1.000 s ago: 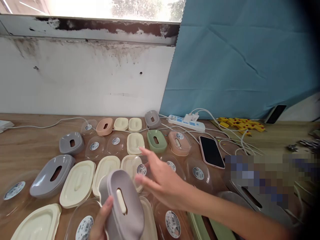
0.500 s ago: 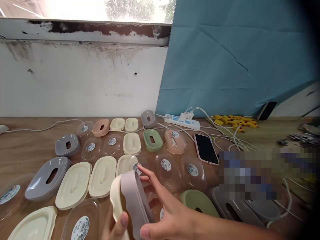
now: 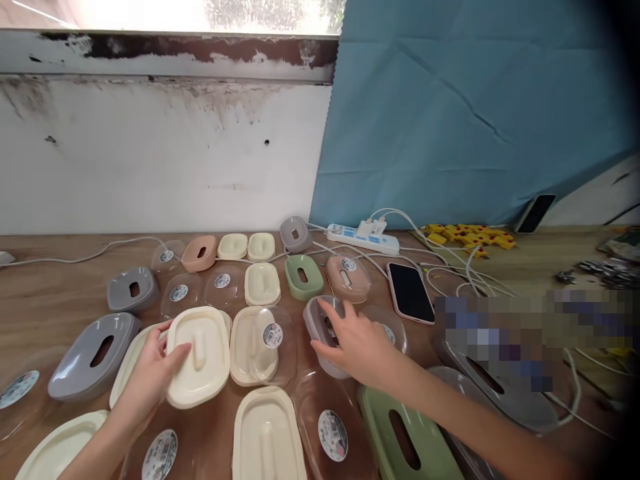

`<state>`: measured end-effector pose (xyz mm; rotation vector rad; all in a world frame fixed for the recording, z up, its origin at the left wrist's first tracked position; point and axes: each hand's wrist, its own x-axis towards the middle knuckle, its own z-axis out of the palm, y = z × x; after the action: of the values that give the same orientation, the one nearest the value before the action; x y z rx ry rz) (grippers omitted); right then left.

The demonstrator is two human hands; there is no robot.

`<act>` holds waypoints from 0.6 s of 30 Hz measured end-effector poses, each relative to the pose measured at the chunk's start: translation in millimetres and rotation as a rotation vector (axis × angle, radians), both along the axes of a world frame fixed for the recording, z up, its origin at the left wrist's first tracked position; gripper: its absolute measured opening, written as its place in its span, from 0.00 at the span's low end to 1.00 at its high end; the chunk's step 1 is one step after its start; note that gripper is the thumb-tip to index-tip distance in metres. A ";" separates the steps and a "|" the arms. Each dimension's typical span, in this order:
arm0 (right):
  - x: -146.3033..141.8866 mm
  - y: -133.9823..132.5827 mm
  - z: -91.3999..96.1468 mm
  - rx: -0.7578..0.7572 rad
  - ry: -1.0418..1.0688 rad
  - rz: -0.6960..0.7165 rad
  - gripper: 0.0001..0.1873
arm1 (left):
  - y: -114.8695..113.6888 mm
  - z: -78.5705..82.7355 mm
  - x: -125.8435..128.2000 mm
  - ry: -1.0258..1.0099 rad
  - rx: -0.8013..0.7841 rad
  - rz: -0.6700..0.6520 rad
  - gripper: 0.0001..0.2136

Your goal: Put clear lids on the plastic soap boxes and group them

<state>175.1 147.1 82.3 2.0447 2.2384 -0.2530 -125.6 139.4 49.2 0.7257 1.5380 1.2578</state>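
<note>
My left hand (image 3: 147, 377) grips the edge of a cream oval tray (image 3: 199, 357) and holds it slightly tilted over another cream tray (image 3: 131, 360) on the wooden table. My right hand (image 3: 357, 343) rests with curled fingers on a grey-lilac slotted oval cover (image 3: 323, 323), which sits on a clear lid. Between the hands lies a cream tray under a clear lid with a round sticker (image 3: 270, 337). A green slotted cover (image 3: 407, 440) lies below my right forearm.
Rows of grey, peach, cream and green oval pieces and clear lids cover the table (image 3: 45, 300). A pink-cased phone (image 3: 410, 292), a power strip (image 3: 363, 239) with white cables and yellow clips (image 3: 470, 235) lie at the right. A white wall and blue cloth stand behind.
The cream tray and grey-lilac cover, held together before, are now apart: my left hand took the tray left, my right hand set the cover down to the right.
</note>
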 end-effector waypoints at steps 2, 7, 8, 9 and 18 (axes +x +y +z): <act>-9.1 -3.1 -6.8 0.042 -0.094 0.032 0.37 | 8.5 -13.8 -6.2 0.211 -0.020 -0.096 0.25; -5.3 4.7 0.6 0.099 -0.112 0.050 0.40 | 11.8 -20.7 -16.7 0.898 0.067 -0.391 0.22; 1.3 12.7 4.5 0.125 -0.102 0.021 0.40 | 11.2 -16.0 -17.6 1.049 0.099 -0.412 0.22; 9.3 23.0 7.8 0.163 -0.100 -0.018 0.39 | 10.5 -9.8 -17.9 1.172 0.116 -0.426 0.22; 52.7 106.6 -20.4 0.192 0.000 -0.208 0.46 | 11.7 42.3 14.8 1.206 0.228 -0.391 0.21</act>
<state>227.8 253.7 62.0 2.3780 2.1242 -0.0551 -110.8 151.0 91.5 2.0639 1.9912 0.6624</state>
